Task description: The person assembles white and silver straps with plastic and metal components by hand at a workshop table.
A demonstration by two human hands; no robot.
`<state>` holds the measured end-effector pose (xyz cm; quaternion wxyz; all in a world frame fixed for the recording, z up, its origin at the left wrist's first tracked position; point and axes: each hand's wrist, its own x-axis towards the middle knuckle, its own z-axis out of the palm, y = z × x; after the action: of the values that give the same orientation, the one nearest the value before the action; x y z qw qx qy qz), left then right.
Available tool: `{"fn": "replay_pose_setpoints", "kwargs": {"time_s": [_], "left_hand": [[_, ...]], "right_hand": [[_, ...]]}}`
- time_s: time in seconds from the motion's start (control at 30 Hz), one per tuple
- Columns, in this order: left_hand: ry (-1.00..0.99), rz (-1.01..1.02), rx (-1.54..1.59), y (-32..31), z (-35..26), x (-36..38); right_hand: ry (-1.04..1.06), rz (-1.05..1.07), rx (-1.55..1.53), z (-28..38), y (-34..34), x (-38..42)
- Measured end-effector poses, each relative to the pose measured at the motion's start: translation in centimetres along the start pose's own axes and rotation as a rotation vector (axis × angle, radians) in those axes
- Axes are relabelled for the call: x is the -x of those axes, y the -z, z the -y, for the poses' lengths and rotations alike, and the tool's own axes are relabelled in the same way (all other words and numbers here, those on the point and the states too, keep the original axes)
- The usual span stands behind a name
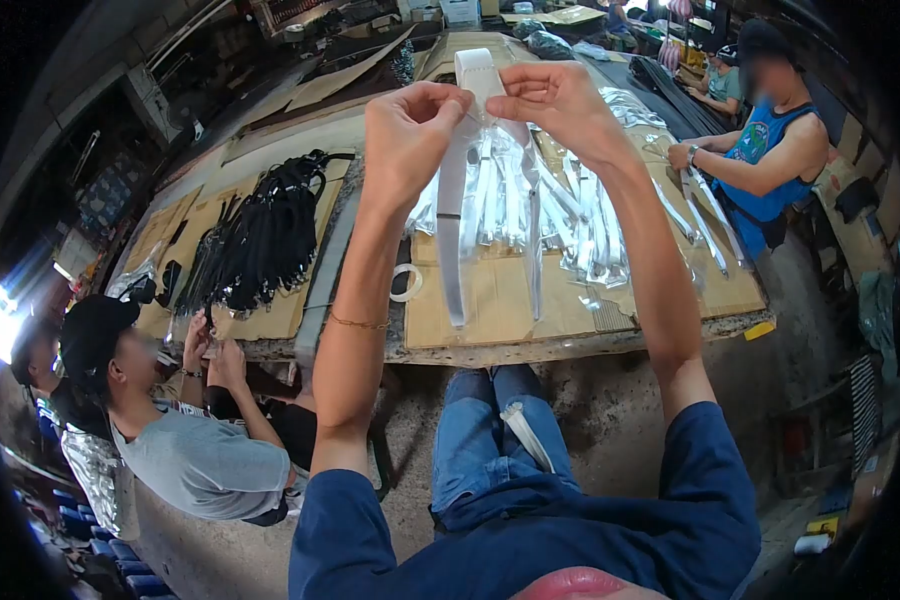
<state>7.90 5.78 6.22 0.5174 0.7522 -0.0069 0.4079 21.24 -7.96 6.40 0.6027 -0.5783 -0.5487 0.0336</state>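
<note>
A white strap [480, 78] is raised above the table, bent into a loop at the top, its two long tails hanging down. My left hand [415, 130] pinches it on the left just below the loop. My right hand [562, 103] grips the other side between thumb and fingers. Behind the hanging tails, many white straps [582, 222] lie in shiny clear plastic on a sheet of cardboard [510, 318]. A white ring-shaped roll [406, 270], which looks like tape, rests near the cardboard's left edge.
A pile of black straps [270, 235] covers cardboard at the left. One person in grey [200, 455] sits at the lower left; another in a blue vest [780, 150] handles straps at the right. The table's front edge [530, 352] runs before my legs.
</note>
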Motion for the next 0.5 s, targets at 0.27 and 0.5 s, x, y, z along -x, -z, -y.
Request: {"fn": "replay_pose_setpoints", "kwargs": {"time_s": [0.27, 0.5], "left_hand": [[-0.022, 0.007, -0.043, -0.2, 0.5, -0.1], [-0.021, 0.014, -0.002, -0.7, 1.1, -0.5]], "right_hand": [[-0.008, -0.017, -0.024, 0.3, -0.7, 0.3], [0.001, -0.005, 0.043, 0.1, -0.5, 0.1]]}}
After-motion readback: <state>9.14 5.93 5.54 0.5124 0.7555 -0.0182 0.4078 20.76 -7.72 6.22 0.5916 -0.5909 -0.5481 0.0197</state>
